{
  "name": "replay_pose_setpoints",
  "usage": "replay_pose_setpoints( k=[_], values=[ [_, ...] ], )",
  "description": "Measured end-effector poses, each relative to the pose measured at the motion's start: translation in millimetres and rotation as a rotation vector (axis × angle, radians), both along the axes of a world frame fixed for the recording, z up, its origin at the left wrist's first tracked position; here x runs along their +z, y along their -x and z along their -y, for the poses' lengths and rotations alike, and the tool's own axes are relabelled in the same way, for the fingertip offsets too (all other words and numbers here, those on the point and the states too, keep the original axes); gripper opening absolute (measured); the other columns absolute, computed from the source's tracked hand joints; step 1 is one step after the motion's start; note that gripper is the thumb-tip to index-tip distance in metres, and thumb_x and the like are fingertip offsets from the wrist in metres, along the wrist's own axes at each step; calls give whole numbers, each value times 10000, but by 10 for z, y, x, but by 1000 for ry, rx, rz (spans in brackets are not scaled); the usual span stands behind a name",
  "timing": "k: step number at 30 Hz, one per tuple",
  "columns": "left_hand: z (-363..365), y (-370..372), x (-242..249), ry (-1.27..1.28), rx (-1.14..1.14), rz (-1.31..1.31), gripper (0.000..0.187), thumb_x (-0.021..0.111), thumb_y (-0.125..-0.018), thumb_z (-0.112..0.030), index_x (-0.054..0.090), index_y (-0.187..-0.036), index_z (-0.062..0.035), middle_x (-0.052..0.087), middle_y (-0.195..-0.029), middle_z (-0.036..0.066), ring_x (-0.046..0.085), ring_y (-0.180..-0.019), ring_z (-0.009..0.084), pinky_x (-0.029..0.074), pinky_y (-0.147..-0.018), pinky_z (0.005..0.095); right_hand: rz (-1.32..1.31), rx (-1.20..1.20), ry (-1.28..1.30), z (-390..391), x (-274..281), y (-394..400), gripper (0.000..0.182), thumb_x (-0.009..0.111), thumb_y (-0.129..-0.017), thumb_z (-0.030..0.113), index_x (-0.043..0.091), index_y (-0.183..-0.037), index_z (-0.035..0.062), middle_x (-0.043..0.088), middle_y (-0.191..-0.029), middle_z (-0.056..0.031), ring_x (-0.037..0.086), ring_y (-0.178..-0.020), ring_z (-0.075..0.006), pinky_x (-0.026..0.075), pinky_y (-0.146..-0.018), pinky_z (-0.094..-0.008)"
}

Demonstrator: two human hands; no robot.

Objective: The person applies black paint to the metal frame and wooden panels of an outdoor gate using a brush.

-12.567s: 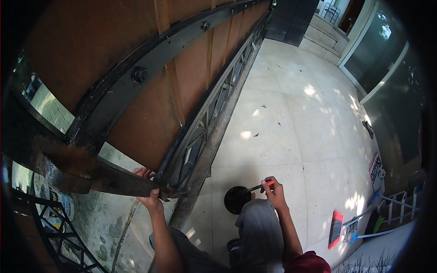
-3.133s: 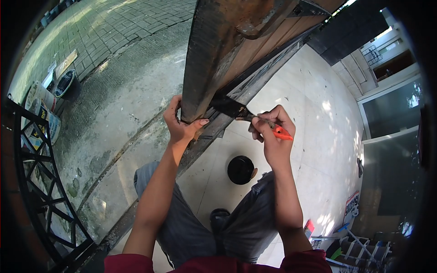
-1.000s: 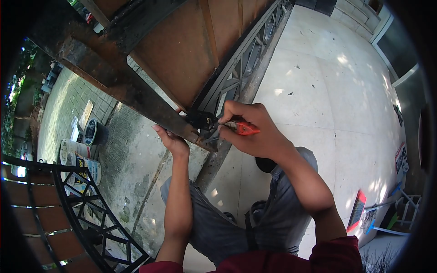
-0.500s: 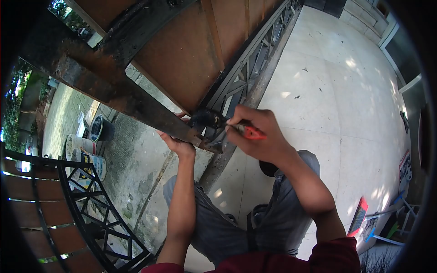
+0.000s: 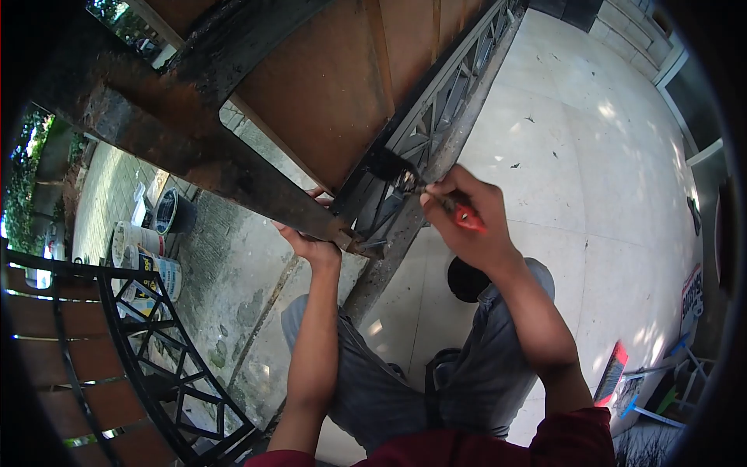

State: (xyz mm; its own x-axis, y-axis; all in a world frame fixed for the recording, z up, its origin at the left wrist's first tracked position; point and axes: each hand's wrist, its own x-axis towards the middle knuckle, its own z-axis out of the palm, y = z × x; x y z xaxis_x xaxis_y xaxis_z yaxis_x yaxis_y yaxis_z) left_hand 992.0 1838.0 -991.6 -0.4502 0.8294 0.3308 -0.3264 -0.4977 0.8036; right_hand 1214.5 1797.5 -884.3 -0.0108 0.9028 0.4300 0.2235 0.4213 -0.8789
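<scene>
In my right hand [image 5: 469,212] is a paintbrush [image 5: 406,182] with a red end to its handle, pinched between thumb and fingers. Its dark, paint-coated bristles lie against the lower black rail of the gate [image 5: 311,86], a brown-panelled frame with a lattice strip. My left hand [image 5: 313,243] grips the lower end of the gate's rusty dark metal post [image 5: 272,191]. Some of its fingers are hidden behind the post.
Paint buckets [image 5: 162,272] and a dark pail [image 5: 175,212] stand on the paving at left. A second gate leaf [image 5: 179,366] curves along the lower left. Pale floor tiles [image 5: 545,156] extend to the right, where a red-edged brush head [image 5: 612,373] lies.
My right hand has moved the paintbrush up and to the right along the lower rail, away from the post's end. My left hand keeps its hold on the post.
</scene>
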Motion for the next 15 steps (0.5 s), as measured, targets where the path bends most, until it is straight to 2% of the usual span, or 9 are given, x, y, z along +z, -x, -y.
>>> replay_pose_setpoints(
  k=[1, 2, 4, 6, 9, 10, 12, 14, 15],
  values=[
    [-1, 4, 1, -8, -17, -4, 735, 250, -979, -682, 458, -1241, -27, 638, -974, 163, 643, -832, 225, 521, -787, 350, 125, 53, -69, 50, 24, 8, 164, 703, -819, -4, 538, -817, -2, 632, -730, -74, 623, -644, -130, 471, -594, -253],
    [-12, 2, 2, -12, -15, -3, 735, 250, -979, -682, 458, -1241, -27, 638, -974, 163, 643, -832, 225, 521, -787, 350, 127, 55, -72, 85, 52, 15, 164, 703, -819, -4, 538, -817, -2, 632, -730, -74, 623, -644, -130, 471, -594, -253],
    [-5, -6, 1, -1, -5, 15, 746, 256, -973, -693, 456, -1244, -27, 644, -974, 175, 646, -843, 226, 519, -792, 347, 39, 231, -30, 150, 101, 24, 127, 696, -814, -7, 571, -834, -10, 640, -739, -79, 638, -662, -162, 474, -620, -251],
    [10, -3, 28, 8, -4, -2, 750, 258, -971, -696, 453, -1247, -27, 642, -980, 176, 647, -853, 229, 518, -802, 351, 29, 233, -3, 114, 139, -106, 126, 723, -831, 12, 599, -844, -8, 654, -750, -75, 634, -687, -135, 467, -628, -251],
    [32, -7, 41, 27, -11, -5, 757, 259, -967, -703, 452, -1246, -26, 637, -998, 180, 647, -870, 235, 520, -806, 361, 24, 184, 242, 0, 176, -372, 157, 751, -866, 50, 605, -901, 2, 680, -785, -46, 616, -719, -70, 477, -630, -239],
    [27, -13, 40, 38, -15, 10, 760, 257, -965, -705, 454, -1242, -25, 635, -1010, 182, 647, -878, 239, 523, -800, 367, 28, 183, 233, -1, 230, -422, 157, 751, -866, 50, 605, -901, 2, 680, -785, -46, 616, -719, -70, 477, -630, -239],
    [-7, -1, -72, -11, -4, 47, 710, 281, -977, -662, 462, -1234, -25, 633, -1024, 182, 646, -889, 246, 526, -801, 377, 6, 185, 383, -10, 356, -499, 179, 744, -865, 34, 593, -955, 2, 687, -802, -48, 612, -705, -64, 473, -624, -222],
    [-48, 66, -218, -46, -2, 70, 659, 305, -989, -618, 470, -1226, -25, 631, -1038, 182, 646, -899, 252, 530, -801, 387, -18, 206, 356, -32, 226, -594, 200, 741, -864, 28, 575, -974, 5, 694, -827, -54, 608, -693, -58, 473, -616, -208],
    [-41, 117, -232, 28, 7, -70, 650, 324, -974, -606, 493, -1177, -12, 607, -1045, 164, 644, -900, 279, 525, -834, 401, -11, 206, 387, -34, 109, -655, 197, 736, -861, 11, 568, -964, 2, 690, -824, -60, 619, -694, -66, 482, -612, -213]
  ],
)
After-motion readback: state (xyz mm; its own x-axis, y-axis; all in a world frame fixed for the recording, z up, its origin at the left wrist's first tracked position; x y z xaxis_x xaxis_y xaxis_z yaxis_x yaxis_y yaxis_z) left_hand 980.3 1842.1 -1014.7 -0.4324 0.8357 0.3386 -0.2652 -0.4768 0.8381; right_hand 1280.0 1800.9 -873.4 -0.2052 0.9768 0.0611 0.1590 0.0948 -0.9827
